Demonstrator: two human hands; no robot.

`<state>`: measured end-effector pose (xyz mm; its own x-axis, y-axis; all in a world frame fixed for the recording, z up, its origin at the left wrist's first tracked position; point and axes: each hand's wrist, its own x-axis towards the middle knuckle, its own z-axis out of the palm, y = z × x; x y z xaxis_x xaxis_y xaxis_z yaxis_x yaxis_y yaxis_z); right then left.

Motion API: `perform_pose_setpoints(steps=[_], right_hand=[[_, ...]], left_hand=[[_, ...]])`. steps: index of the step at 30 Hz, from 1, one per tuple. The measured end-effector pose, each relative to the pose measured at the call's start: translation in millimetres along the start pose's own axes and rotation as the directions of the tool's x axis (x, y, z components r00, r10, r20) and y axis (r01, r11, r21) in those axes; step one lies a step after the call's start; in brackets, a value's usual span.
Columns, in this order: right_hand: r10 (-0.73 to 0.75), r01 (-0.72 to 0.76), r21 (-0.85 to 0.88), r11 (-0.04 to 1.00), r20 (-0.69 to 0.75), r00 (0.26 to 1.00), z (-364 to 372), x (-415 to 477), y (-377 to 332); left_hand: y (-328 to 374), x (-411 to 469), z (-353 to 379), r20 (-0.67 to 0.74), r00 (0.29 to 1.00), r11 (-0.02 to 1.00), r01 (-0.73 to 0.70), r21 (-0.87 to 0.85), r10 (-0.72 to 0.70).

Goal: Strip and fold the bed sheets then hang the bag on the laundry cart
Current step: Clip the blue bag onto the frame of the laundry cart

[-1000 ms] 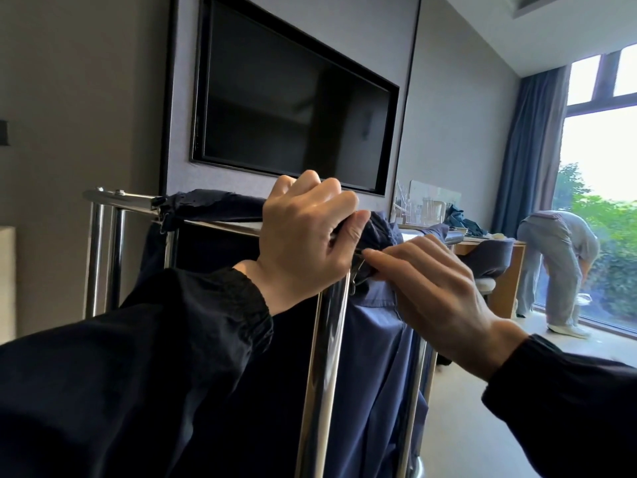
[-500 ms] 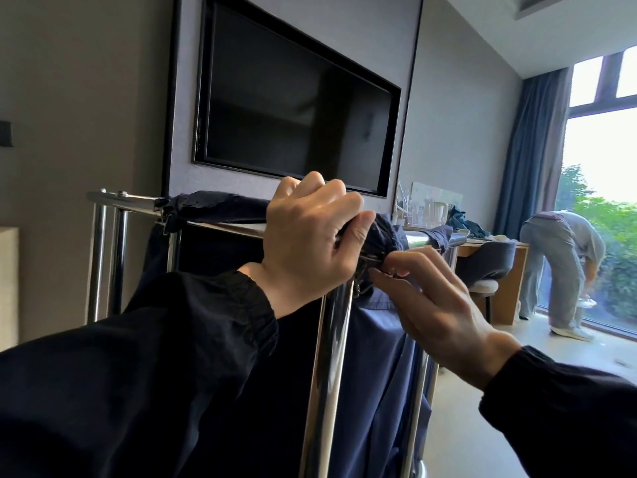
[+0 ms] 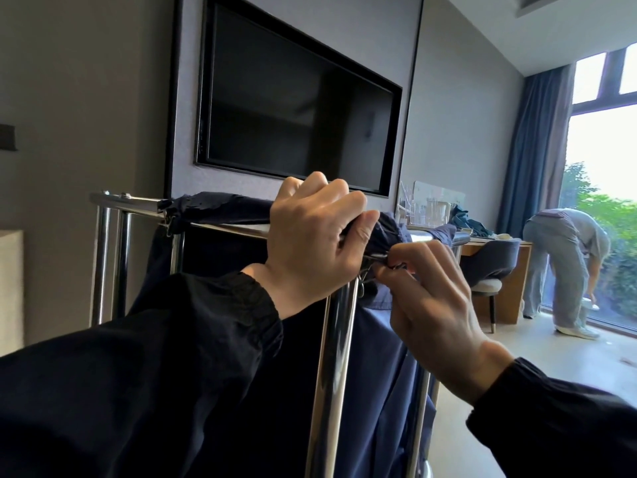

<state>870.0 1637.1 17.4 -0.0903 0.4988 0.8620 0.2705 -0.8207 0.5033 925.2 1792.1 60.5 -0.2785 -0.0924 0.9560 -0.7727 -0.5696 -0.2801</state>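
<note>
1. Since a second ago the right hand [image 3: 431,298] has changed its hold. Its fingers lay stretched along the hem of the bag [image 3: 379,360]; now they are curled, and thumb and forefinger pinch a small metal clip [image 3: 374,259] just under the top rail.
2. Head view, left hand [image 3: 310,243]: it has stayed where it was, wrapped over the near corner of the laundry cart [image 3: 331,374]. Its fingers are curled round the bunched dark blue cloth and press it onto the chrome rail.
3. Both hands sit close together at that corner, the right fingertips almost touching the left thumb. Both forearms are in black sleeves.
4. The bag's rim is folded over the cart's top rail from the far left corner to the near one, and its body hangs down inside the chrome frame. Another clip shows at the far left corner.
5. Behind the cart a dark television [image 3: 296,112] is set into the wall.
6. Far right, a desk [image 3: 513,281] with a grey chair [image 3: 489,267] stands near a blue curtain [image 3: 531,146] and a bright window [image 3: 603,150]. Another person [image 3: 565,257] in pale clothes bends down there.
</note>
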Motion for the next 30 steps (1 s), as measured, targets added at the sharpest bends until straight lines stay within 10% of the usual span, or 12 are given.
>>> perform_pose_setpoints(steps=[16,30], right_hand=[[0.262,-0.224,0.215,0.951,-0.168,0.95,23.5,-15.8,-10.8],[-0.254,0.229,0.154,0.961,0.166,0.953,-5.9,-0.3,26.6]], left_hand=[[0.4,0.8,0.7,-0.005,0.998,0.998,0.065,-0.027,-0.065],[2.1,1.1,1.0,-0.009,0.996,0.995,0.092,-0.028,-0.092]])
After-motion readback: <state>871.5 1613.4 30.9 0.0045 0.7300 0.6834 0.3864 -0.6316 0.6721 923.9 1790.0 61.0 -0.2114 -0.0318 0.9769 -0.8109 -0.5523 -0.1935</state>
